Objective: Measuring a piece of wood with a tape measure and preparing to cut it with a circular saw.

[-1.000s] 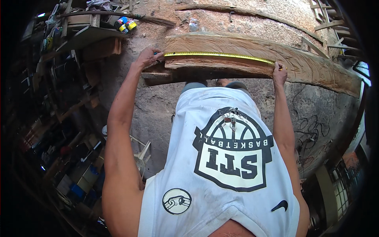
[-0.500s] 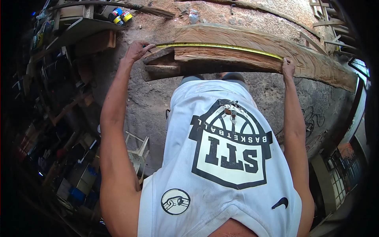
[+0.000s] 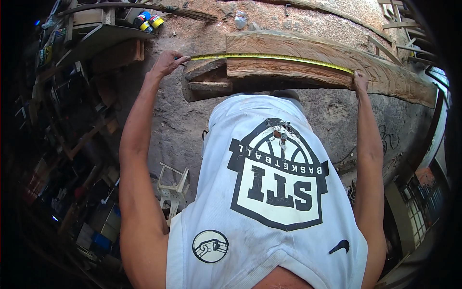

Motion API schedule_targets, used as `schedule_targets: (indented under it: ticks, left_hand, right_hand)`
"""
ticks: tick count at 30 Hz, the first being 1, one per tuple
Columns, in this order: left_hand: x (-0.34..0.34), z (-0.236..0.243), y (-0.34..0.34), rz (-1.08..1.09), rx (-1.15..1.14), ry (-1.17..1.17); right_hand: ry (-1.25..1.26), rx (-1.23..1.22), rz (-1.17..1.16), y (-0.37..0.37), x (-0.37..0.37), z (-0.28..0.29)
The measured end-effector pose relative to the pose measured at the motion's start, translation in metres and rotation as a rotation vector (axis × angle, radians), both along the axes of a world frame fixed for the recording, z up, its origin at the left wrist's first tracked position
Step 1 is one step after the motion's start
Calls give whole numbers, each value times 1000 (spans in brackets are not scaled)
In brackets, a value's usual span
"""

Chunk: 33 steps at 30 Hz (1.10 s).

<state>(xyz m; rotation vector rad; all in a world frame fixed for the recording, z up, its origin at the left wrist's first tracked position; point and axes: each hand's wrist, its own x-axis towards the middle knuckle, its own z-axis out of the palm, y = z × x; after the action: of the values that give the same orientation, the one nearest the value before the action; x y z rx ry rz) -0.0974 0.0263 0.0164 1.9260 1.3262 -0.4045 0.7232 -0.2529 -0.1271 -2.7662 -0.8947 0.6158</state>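
A yellow tape measure (image 3: 288, 59) is stretched across a long, rough-faced wooden slab (image 3: 298, 42). My left hand (image 3: 168, 63) is closed on the tape's left end, out past the slab's squared end. Something small and dark shows under its fingers, too small to make out. On the right, my right hand (image 3: 360, 81) pinches the tape at the slab's near edge. Between the hands the tape runs nearly straight, sloping down slightly to the right. Darker wooden pieces (image 3: 209, 86) jut out to the left beneath the slab.
Beyond the slab, wood shavings (image 3: 327, 14) cover the floor. Several small cans (image 3: 156, 21) and a stick broom (image 3: 192, 14) are at the far left. A pale plastic chair (image 3: 173, 190) stands low left. Scrap timber (image 3: 404, 26) is piled at the far right.
My left hand now sits farther out from the slab's end, and a longer stretch of tape shows there. The slab and my right hand appear farther right in view.
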Motion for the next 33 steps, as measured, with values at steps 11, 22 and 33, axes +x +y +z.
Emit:
schedule_targets:
  ticks: [11,22,33]
  left_hand:
    - [-5,-5,8,79,-40,35]
    - [-6,-7,12,92,-82,-62]
    - [8,-3,15,136,-149,7]
  right_hand:
    - [9,-27,-60,-3,-2,3]
    - [11,1,-68,-8,9,-12]
    - [15,25,-27,-6,0,-2]
